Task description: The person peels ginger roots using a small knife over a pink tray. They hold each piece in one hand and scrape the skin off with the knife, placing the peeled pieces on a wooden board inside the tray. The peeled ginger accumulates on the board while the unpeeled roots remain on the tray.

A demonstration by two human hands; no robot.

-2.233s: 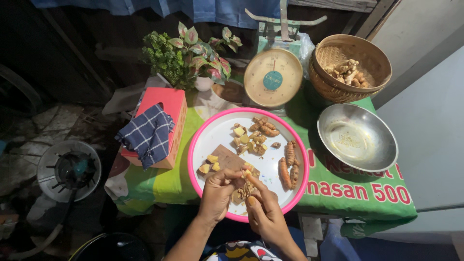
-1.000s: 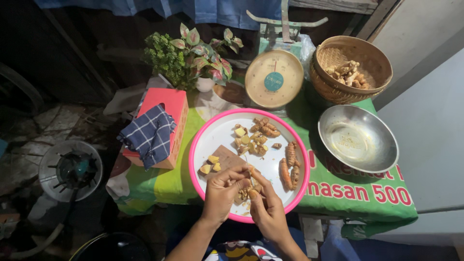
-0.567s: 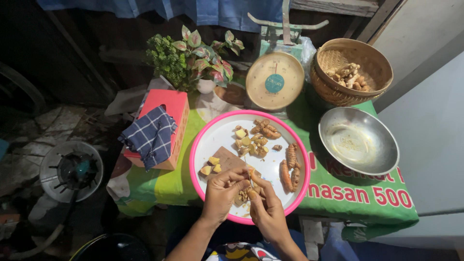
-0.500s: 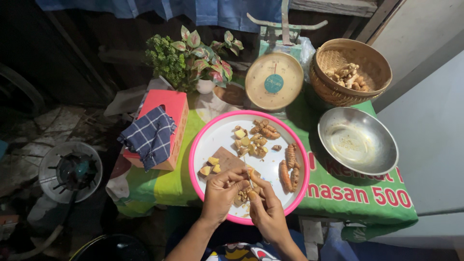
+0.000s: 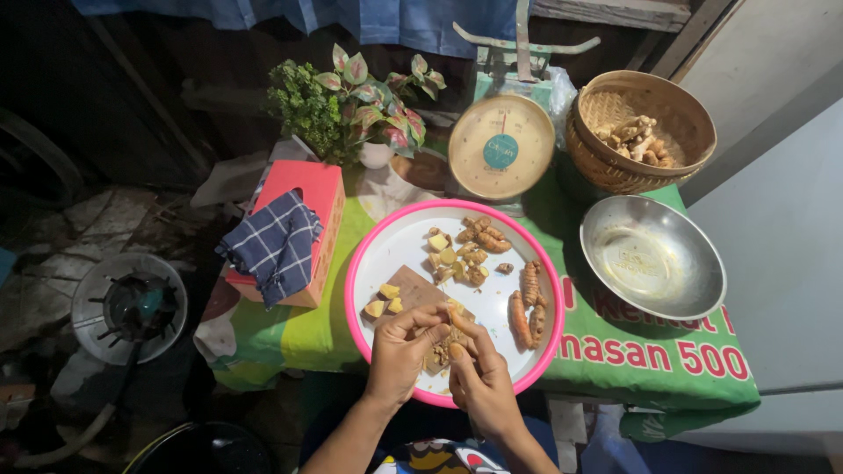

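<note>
A round white tray with a pink rim (image 5: 369,250) lies on the table. On it are a small wooden board (image 5: 413,290) with yellow root slices (image 5: 386,303), a heap of cut root pieces (image 5: 465,250) and whole orange-brown roots (image 5: 527,298). My left hand (image 5: 399,351) and my right hand (image 5: 479,373) meet over the near end of the board. Together they pinch a small piece of root (image 5: 442,329) between the fingertips. Whether a blade is in either hand stays hidden.
A steel bowl (image 5: 654,259) sits to the right, a woven basket of roots (image 5: 637,132) behind it, a dial scale (image 5: 500,145) beyond the tray. Left are a pink box (image 5: 307,189) with a checked cloth (image 5: 272,246), potted plants (image 5: 351,101), and a stove (image 5: 127,307) on the floor.
Both hands have stayed at the near end of the board, with small finger shifts on the root piece. The view has drifted slightly.
</note>
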